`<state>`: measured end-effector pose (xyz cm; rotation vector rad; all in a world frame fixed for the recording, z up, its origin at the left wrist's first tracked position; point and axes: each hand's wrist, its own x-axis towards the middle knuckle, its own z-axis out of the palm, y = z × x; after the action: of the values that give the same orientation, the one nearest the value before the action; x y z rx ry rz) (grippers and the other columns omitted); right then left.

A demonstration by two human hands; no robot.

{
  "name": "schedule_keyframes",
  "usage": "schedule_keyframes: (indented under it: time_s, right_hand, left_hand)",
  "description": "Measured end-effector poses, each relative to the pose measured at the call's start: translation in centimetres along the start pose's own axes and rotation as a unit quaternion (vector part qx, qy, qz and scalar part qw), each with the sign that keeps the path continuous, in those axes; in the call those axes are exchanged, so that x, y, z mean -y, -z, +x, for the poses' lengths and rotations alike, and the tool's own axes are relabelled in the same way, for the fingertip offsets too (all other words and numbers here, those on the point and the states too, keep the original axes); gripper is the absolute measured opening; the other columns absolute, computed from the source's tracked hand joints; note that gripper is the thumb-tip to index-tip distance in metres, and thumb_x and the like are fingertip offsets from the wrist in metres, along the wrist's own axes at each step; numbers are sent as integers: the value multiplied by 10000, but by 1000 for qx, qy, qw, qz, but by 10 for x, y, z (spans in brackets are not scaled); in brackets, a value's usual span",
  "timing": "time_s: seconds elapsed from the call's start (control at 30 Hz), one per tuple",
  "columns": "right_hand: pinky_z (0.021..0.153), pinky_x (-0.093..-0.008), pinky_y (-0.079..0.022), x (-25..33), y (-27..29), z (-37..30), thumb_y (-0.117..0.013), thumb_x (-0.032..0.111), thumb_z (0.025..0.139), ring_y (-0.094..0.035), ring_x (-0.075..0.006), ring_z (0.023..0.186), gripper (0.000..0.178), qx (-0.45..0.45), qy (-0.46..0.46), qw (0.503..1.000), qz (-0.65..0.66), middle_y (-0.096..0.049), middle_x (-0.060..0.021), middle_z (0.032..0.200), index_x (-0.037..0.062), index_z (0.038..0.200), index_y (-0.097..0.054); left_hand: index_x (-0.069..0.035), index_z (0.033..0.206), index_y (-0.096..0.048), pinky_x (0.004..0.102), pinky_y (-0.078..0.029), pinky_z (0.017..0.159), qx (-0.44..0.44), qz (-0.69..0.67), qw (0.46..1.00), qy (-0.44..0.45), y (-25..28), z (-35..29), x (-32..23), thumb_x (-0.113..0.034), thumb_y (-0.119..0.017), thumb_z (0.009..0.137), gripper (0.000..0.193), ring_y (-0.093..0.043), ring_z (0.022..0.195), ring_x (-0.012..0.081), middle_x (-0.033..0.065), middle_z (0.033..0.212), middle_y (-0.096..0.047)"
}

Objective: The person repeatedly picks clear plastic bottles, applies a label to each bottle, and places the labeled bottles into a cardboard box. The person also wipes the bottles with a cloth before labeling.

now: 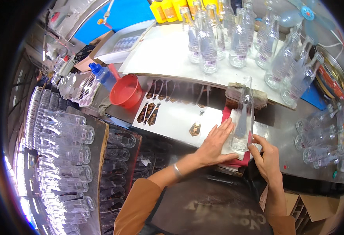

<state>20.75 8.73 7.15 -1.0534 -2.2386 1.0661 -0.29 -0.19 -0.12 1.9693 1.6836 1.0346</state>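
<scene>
A clear glass bottle (241, 129) lies on a white sheet over a red cloth (245, 158), its neck pointing away from me and its base close to me. My left hand (215, 145) is open and flat along the bottle's left side, fingers stretched out and thumb pointing toward the base. At the right side of the base, my right hand (267, 156) has curled fingers, the index finger and thumb close to the cloth's edge. What they pinch, if anything, is hidden. Dark tie-shaped labels (151, 114) lie on the white board (172, 127) to the left.
Several clear bottles (207, 51) stand on a white shelf (152, 55) at the back. A red dipper (125, 92) and a blue-capped bottle (103, 76) are at the left. Racked bottles (72, 152) fill the lower left; more bottles (315, 137) lie at right. Cardboard boxes (317, 207) sit below.
</scene>
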Motion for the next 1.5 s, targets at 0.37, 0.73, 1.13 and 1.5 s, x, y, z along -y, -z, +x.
schedule_keyframes:
  time_s: [0.37,0.73,1.13,1.5]
  right_hand:
    - [616,-271,-463,-22,0,-6,-680,172,929,-588,-126,664,280,-96,-44,994,-23,-722,-105,868,-32,1120,-666]
    - [649,-343,-480,7,-20,4,-704,169,891,-644,-255,716,258,-139,-19,986,-84,-687,-160,822,-15,1071,-681]
    - [635,-327,-460,-5,-12,-23,-690,145,882,-607,-200,689,230,-179,-78,977,-81,-682,-128,793,1,1061,-692]
    - [593,-228,-458,46,-22,10,-654,72,900,-564,-60,627,211,-133,39,990,-26,-724,-66,814,-22,1087,-685]
  left_hand:
    - [-11,924,-687,419,-497,906,-158,288,929,169,201,94,160,-266,-711,782,293,-617,1037,328,175,1028,-656]
    - [18,818,-644,452,-553,783,-117,441,881,127,184,123,163,-77,-621,785,103,-668,898,360,213,926,-646]
    - [67,984,-681,499,-499,888,-531,283,734,314,323,59,224,-240,-600,912,325,-629,1006,442,308,1069,-657]
    - [-75,974,-741,492,-522,804,-394,281,822,300,257,57,239,-367,-486,971,388,-676,911,402,187,966,-720]
